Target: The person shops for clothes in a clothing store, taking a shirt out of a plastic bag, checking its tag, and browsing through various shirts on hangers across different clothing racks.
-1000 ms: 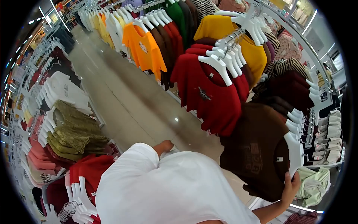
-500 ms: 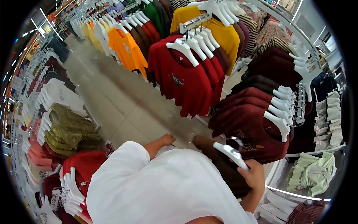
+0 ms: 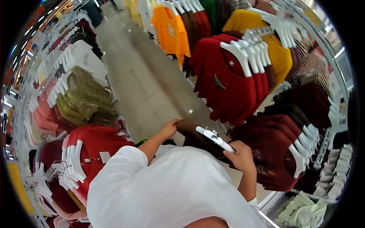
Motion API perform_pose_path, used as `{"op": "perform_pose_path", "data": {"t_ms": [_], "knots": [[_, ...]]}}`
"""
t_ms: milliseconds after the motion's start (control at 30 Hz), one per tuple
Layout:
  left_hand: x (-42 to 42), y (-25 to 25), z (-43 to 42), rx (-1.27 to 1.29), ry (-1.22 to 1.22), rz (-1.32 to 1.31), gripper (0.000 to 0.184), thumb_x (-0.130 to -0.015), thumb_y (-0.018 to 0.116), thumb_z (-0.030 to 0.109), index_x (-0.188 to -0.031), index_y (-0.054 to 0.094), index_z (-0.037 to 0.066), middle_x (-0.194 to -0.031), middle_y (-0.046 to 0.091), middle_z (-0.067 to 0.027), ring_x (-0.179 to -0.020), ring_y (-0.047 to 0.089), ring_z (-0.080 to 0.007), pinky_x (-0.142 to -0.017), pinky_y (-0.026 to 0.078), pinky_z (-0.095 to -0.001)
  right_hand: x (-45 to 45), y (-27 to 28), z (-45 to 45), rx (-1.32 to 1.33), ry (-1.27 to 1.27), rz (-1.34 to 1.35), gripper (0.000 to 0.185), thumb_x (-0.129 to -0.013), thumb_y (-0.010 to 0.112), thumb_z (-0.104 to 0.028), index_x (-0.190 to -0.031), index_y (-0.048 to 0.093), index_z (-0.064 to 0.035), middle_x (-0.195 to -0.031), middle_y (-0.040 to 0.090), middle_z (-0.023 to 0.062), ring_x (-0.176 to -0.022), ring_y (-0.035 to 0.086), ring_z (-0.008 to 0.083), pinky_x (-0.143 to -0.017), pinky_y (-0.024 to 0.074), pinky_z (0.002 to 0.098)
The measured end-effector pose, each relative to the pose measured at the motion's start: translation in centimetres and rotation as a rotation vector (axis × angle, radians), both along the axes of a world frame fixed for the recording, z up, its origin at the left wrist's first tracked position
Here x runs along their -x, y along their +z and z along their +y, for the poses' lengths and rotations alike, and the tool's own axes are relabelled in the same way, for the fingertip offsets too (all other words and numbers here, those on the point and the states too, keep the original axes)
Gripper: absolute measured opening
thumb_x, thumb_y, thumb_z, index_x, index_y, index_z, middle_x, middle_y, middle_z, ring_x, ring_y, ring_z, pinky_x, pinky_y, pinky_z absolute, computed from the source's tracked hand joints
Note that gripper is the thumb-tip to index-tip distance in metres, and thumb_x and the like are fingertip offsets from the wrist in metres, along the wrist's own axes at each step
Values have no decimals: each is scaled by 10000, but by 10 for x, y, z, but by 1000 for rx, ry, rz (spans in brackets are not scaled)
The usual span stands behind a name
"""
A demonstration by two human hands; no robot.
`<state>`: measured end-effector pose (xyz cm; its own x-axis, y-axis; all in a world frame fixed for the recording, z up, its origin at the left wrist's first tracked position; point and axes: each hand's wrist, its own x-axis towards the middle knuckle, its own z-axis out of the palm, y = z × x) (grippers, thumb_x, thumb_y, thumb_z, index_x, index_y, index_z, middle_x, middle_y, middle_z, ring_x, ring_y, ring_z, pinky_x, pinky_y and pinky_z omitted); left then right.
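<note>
In front of my body hangs a dark brown shirt (image 3: pixel 194 138) on a white hanger (image 3: pixel 215 139). My right hand (image 3: pixel 240 155) grips the hanger's right end. My left hand (image 3: pixel 170 128) is closed at the left edge of the brown cloth, holding it near the sleeve or shoulder. Just beyond my right hand are maroon shirts (image 3: pixel 262 152) on white hangers, their fronts facing me. The lower part of the brown shirt is hidden behind my white top.
Red shirts (image 3: pixel 228 79) and a yellow shirt (image 3: pixel 279 55) hang on racks ahead to the right. Olive lace tops (image 3: pixel 85 98) and red garments (image 3: pixel 100 142) line the left. A tiled aisle (image 3: pixel 140 76) runs between. Pale green folded cloth (image 3: pixel 304 212) lies at lower right.
My left hand has moved right and now grips the brown shirt's edge. My right hand has brought the hanger up and left. The view has turned, shifting the racks.
</note>
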<state>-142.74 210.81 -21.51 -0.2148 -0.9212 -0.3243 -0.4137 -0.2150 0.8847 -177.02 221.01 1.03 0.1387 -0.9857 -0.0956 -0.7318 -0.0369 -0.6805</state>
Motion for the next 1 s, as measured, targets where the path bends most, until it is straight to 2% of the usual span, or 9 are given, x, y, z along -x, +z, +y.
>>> {"op": "perform_pose_path", "data": {"t_ms": [133,233,367,400,433,633,667,867,1000], "knots": [[-60,-24,-24,-20,54,93,429,-862,600,45,-1290,623,19,-1198,701,-162,-1122,651,-279,-994,491,-383,-56,-3,-59,28,94,5,231,-761,777,-217,-903,710,-47,-834,663,128,-759,650,340,-694,514,427],[-109,-37,-44,-57,40,89,581,-825,665,74,-1392,539,36,-1231,684,-161,-1150,638,-297,-1014,483,-383,-105,-10,-102,34,175,56,228,-760,784,-179,-911,705,-27,-850,659,129,-763,647,330,-696,508,406],[-162,17,-72,40,137,-13,777,-812,721,142,-1505,382,51,-1410,545,-194,-1270,550,-342,-1058,457,-394,-167,-4,-156,26,231,98,232,-763,787,-163,-923,704,-18,-867,653,138,-777,644,337,-701,503,408],[-174,24,-80,82,154,-56,803,-816,729,161,-1518,356,52,-1445,506,-200,-1298,521,-356,-1074,444,-402,-180,-4,-168,48,255,110,216,-791,759,-225,-925,723,-60,-874,670,126,-807,658,347,-714,519,428],[-188,33,-86,123,166,-106,830,-820,737,181,-1532,329,54,-1479,466,-206,-1326,492,-370,-1091,431,-409,-193,-3,-179,66,267,121,216,-789,762,-223,-926,724,-60,-874,670,127,-806,658,347,-713,519,428],[-240,83,-124,603,181,-501,806,-803,768,268,-1486,389,65,-1467,452,-202,-1340,455,-385,-1127,373,-445,-264,4,-226,104,305,61,210,-786,775,-213,-920,712,-64,-868,667,119,-800,652,348,-707,517,428],[-245,84,-132,706,223,-479,696,-773,776,223,-1383,482,59,-1401,509,-186,-1276,494,-385,-1082,402,-446,-273,4,-232,110,317,65,204,-790,775,-215,-910,705,-65,-868,666,114,-801,651,347,-710,515,429],[-263,95,-166,709,349,-325,496,-734,793,164,-1173,587,59,-1191,610,-173,-1137,547,-407,-990,451,-472,-299,19,-272,71,357,107,262,-785,793,-206,-946,700,-21,-905,667,140,-819,654,343,-738,516,401],[-271,99,-190,711,346,-326,490,-732,780,133,-1176,584,66,-1182,606,-150,-1127,544,-385,-965,463,-465,-304,15,-298,21,352,83,294,-788,791,-196,-981,691,3,-928,665,171,-839,653,347,-757,516,389]]}}
